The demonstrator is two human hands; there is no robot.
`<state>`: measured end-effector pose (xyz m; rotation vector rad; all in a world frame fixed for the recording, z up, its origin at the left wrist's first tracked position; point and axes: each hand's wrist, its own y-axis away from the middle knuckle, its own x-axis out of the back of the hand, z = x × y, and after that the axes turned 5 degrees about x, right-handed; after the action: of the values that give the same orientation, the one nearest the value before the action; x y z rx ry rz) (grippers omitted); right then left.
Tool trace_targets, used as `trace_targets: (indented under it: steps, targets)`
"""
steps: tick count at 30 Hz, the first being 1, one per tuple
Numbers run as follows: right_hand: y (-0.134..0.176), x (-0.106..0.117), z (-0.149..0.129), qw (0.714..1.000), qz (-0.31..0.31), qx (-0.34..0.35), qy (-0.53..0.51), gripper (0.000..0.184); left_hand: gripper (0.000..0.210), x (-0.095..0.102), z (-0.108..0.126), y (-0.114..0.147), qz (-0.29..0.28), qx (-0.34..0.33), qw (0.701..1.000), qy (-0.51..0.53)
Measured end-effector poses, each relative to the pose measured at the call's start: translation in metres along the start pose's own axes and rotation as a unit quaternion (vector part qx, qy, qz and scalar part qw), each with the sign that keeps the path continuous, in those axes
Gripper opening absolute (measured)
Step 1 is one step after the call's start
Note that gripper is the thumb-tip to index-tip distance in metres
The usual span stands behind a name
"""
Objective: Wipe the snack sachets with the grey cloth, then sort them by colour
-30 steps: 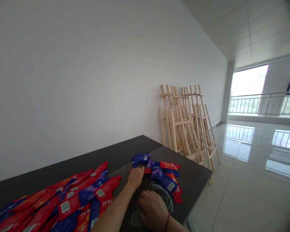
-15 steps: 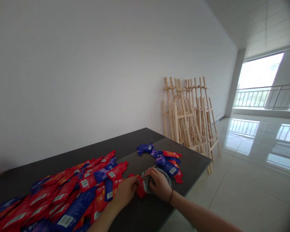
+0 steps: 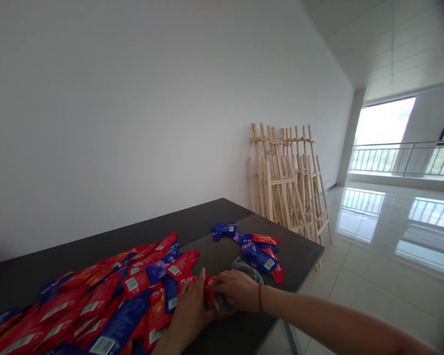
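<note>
A red sachet [image 3: 209,292] lies between my two hands near the front of the dark table. My left hand [image 3: 192,309] rests along its left side, fingers stretched out and thumb spread; part of the sachet is hidden by the hands. In my right hand [image 3: 239,290] is a grey cloth [image 3: 247,269], bunched under the curled fingers and pressed against the sachet. To the left of my left hand spreads a large heap of red and blue sachets [image 3: 118,315]. Beyond my right hand lies a smaller group of blue and red sachets [image 3: 259,256].
The dark table [image 3: 207,217] stands by a pale wall, with its right edge close past the smaller group. Several wooden easels [image 3: 284,182] lean against the wall behind the table's right corner. Shiny floor tiles [image 3: 355,276] and a window railing [image 3: 392,158] lie to the right.
My left hand has gone from pinching the sachet's edge to stretched fingers beside it. My right hand has moved slightly left and down with the cloth, and the camera view has turned a little.
</note>
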<state>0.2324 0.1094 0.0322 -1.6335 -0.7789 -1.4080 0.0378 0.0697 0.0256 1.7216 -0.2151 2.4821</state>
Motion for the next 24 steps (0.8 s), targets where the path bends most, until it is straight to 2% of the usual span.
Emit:
trace_targets:
  steps: [5, 9, 12, 15, 17, 21, 24]
  targets:
    - [-0.041, -0.003, 0.009, 0.998, -0.013, -0.050, 0.045, 0.024, 0.096, 0.000, 0.001, 0.000, -0.006, 0.006, 1.000, 0.027]
    - [-0.054, 0.001, 0.014, 0.997, -0.028, -0.031, 0.060, 0.023, 0.100, 0.000, 0.003, 0.000, -0.003, 0.005, 0.999, 0.039]
    - [-0.042, 0.006, 0.011, 0.998, -0.034, 0.029, 0.053, 0.025, 0.103, 0.002, 0.002, -0.001, -0.003, 0.000, 0.998, 0.057]
    - [-0.018, 0.009, 0.005, 0.992, -0.016, 0.124, 0.014, 0.030, 0.103, 0.003, 0.000, -0.001, -0.002, -0.013, 0.998, 0.067]
    - [0.000, 0.010, 0.002, 0.987, -0.004, 0.163, -0.018, 0.034, 0.105, 0.003, -0.001, -0.002, -0.001, -0.022, 0.998, 0.063]
    - [0.024, 0.011, 0.004, 0.983, 0.006, 0.172, -0.060, 0.037, 0.111, 0.004, -0.003, -0.002, -0.001, -0.015, 0.998, 0.053]
    - [0.022, 0.010, 0.009, 0.988, 0.012, 0.149, -0.045, 0.037, 0.111, 0.005, -0.004, -0.002, -0.001, -0.024, 0.998, 0.062]
